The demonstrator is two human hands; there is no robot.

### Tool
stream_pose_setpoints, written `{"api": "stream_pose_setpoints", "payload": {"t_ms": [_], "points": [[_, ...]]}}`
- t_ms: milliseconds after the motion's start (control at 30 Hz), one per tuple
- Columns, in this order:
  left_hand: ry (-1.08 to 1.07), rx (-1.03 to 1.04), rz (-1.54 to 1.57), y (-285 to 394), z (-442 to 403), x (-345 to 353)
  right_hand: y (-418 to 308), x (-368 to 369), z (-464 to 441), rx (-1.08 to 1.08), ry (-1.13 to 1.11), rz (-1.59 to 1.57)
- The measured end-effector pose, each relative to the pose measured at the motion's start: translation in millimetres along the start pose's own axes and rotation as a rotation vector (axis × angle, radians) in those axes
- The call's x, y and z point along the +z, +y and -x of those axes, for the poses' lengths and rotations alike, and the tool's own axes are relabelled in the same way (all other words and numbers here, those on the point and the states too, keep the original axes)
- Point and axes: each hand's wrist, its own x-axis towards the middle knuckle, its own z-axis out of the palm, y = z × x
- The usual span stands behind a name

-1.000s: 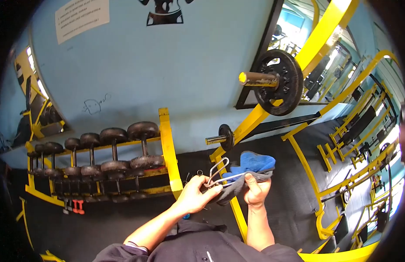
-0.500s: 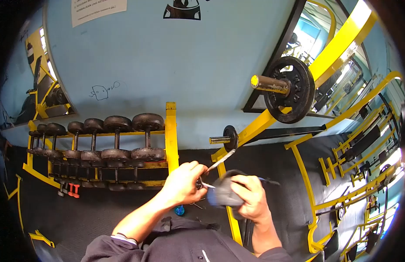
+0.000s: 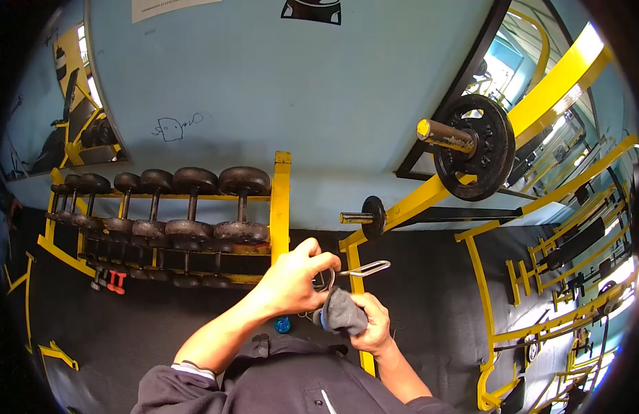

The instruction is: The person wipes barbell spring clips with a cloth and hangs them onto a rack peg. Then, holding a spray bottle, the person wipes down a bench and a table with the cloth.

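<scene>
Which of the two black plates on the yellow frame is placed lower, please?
The smaller-looking plate, on the thin peg; the larger-looking plate sits higher up.

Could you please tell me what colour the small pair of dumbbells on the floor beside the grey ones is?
Red, best seen in the head view.

Seven dumbbells stand along the rack's top edge, those below too crowded to count, two plates sit on two pegs, and two hands hold one clip and one cloth.
</scene>
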Motion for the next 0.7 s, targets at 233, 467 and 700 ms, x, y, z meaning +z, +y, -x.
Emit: {"api": "stream_pose_setpoints", "payload": {"t_ms": [233, 467, 700], "points": [[-0.104, 0.101, 0.257, -15.2, -2.9, -2.1, -15.1, 20.4, -21.8, 0.402, 0.060, -0.235], [0.276, -0.113, 0.242, -32.6, 2.8, 18.4, -18.4, 13.2, -6.6, 0.288, 0.022, -0.470], [0.274, -0.131, -0.009, -52.0, -4.9, 37.8, -6.7, 10.7, -33.4, 0.166, 0.147, 0.001]]}}
